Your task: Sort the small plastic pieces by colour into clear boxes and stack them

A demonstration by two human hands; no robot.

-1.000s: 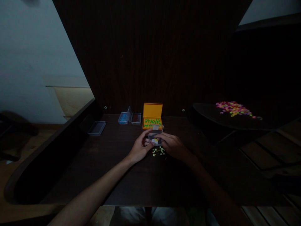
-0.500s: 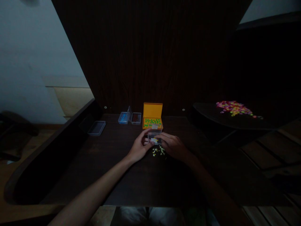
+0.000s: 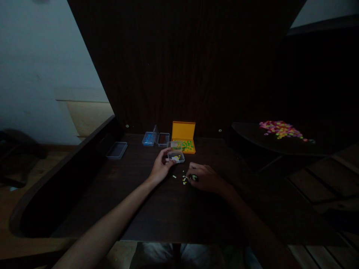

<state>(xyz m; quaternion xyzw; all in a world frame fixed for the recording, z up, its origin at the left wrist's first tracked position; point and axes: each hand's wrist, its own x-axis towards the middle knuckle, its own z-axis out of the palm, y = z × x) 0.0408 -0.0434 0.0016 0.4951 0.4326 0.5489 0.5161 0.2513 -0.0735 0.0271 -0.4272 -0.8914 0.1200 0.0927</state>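
My left hand grips a small clear plastic box with its hinged lid raised. Some yellow and whitish bits lie inside it. Lower and to the right, my right hand is at the tabletop, its fingers curled and thumb and forefinger close together over a scatter of small pale and yellow pieces. Whatever is between those fingertips is too small and dark to make out. Just behind the clear box stands an open yellow case with green pieces in its base, partly covered by the clear lid.
Two clear boxes, one with blue contents and one with brownish contents, sit at the back. A clear tray lies at left. Colourful small pieces are heaped on the right shelf. A raised side board borders the left.
The clear box has shifted left in my left hand. My right hand has left the box and come down to the loose pieces, and fewer of them show on the table.
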